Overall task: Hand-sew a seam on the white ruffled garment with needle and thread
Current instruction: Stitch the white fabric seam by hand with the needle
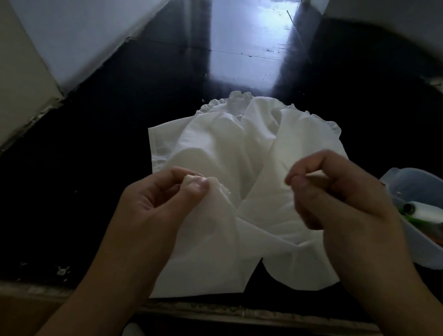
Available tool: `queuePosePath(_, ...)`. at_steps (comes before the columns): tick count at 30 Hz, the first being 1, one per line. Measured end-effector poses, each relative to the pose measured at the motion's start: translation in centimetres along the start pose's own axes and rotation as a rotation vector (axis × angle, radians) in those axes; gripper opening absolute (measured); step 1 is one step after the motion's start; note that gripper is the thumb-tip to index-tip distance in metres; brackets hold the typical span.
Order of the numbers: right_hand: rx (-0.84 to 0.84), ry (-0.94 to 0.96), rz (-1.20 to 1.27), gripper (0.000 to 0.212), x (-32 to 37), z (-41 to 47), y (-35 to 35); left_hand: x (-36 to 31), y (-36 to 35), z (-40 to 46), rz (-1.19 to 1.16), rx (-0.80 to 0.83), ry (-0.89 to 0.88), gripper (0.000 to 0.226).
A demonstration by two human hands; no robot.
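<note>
Dark glossy counter point(113, 152) bearing a white ruffled garment point(229, 147); right of the garment, a translucent plastic container point(419, 255).

- There is only one view, from the camera on my head, so no second view shares anything with it.
- It looks forward and steeply down over the dark worktop point(113, 152).
- My left hand point(163, 195) and right hand point(343, 188) sit close under the lens, filling the lower half.
- The wide angle bends the edges; the white wall point(82, 34) leans in at upper left.
- The near worktop edge crosses the bottom.
</note>
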State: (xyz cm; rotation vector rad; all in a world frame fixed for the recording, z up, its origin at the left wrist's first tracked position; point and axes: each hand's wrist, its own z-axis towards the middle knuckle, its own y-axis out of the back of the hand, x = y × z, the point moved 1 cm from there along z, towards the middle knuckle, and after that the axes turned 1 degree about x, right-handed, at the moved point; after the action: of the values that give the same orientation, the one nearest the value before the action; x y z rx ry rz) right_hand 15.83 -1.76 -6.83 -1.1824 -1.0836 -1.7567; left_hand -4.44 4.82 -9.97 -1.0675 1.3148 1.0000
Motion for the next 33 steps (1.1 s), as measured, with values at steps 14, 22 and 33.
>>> queuePosePath(14, 0.210, -0.042, 0.063, 0.013, 0.0, -0.8, -4.0, -0.3, 0.4, -0.9, 0.004, 0.086, 0.063, 0.018)
queuePosePath(22, 0.216, -0.055, 0.082, 0.011, -0.1, -0.7, -3.9, -0.2, 0.2, -0.9, -0.017, 0.074, 0.069, 0.012)
queuePosePath(33, 0.210, -0.070, 0.029, 0.012, -0.6, -0.7, -3.7, -0.2, 0.0, -1.0, 0.010, 0.077, 0.029, 0.020)
